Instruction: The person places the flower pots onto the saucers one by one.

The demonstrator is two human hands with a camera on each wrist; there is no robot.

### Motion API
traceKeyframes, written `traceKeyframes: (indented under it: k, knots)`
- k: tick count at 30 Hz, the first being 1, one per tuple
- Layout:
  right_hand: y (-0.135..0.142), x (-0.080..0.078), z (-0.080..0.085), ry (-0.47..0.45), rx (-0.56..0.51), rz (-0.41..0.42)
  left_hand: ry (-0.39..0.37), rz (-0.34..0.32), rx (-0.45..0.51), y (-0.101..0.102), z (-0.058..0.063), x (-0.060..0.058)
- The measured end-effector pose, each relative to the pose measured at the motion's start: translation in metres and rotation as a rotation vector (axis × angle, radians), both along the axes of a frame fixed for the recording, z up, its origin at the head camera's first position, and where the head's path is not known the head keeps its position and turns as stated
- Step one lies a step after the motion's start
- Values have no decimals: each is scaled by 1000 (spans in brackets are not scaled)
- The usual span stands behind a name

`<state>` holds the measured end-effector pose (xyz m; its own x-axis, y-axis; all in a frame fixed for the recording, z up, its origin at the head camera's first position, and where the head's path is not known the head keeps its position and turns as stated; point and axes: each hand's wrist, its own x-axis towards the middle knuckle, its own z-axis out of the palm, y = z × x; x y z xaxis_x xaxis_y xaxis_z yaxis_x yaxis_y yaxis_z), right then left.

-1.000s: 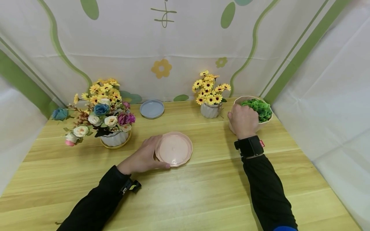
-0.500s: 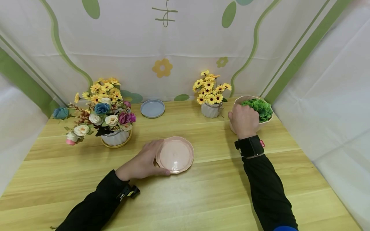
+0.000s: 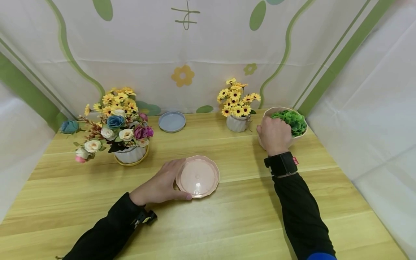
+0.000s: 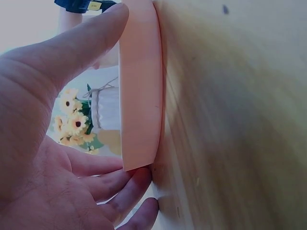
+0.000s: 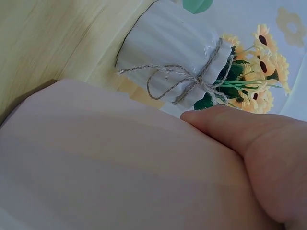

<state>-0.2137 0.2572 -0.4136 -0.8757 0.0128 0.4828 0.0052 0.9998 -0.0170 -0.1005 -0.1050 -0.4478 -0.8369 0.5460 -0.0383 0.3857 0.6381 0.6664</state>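
My left hand holds a pink saucer by its left side, thumb at the near rim and fingers round the far side. In the left wrist view the saucer's pale pink wall stands between thumb and fingers, close to the wood. My right hand grips the near left rim of a pink flowerpot holding a green leafy plant. The right wrist view has the thumb along the pot's faceted outer wall; the other fingers are hidden there.
A blue-grey saucer lies at the back. Yellow daisies in a white pot stand left of the pink flowerpot. At left, a white pot of mixed flowers sits on a yellow saucer. A printed cloth hangs behind the table.
My left hand has drawn the pink saucer toward me and slightly right, mostly in the first half second. The right hand stays on the flowerpot.
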Motion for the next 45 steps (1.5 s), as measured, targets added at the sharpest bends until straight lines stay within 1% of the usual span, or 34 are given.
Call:
traceKeyframes:
  k: [7, 15, 26, 35, 45]
  knots:
    - [1, 1, 0, -8, 0, 8, -14, 0, -2, 1, 0, 0]
    - [-4, 5, 4, -39, -36, 40, -14, 3, 8, 0, 0, 1]
    - [-13, 10, 2, -4, -36, 96, -14, 6, 9, 0, -1, 0]
    - [-28, 16, 2, -5, -9, 136, 0, -2, 5, 0, -1, 1]
    - [-43, 21, 0, 25, 11, 190, -6, 1, 4, 0, 0, 0]
